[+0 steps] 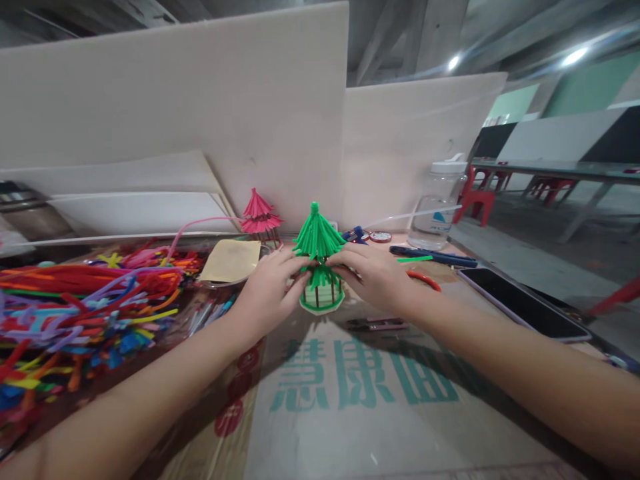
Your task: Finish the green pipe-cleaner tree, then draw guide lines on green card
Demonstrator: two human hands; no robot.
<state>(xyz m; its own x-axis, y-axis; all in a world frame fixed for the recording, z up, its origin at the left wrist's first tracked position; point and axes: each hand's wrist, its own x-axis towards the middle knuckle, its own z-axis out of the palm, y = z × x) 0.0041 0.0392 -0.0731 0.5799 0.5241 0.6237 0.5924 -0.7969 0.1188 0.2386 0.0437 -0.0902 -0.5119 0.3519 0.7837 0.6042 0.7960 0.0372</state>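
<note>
A small green pagoda with a pointed, two-tiered roof, thin brown posts and a pale green base stands upright on the table in front of me. From its left side, my left hand has thumb and fingers closed on it just under the upper roof. My right hand holds it from the right at the same height, fingers bent in against the lower roof tier. The fingertips partly cover the middle of the pagoda.
Colourful fuzzy stems are heaped at the left. Behind are a yellow pad and a pink pagoda. At the right are a water bottle, dark pliers and a phone. Small snips lie nearer.
</note>
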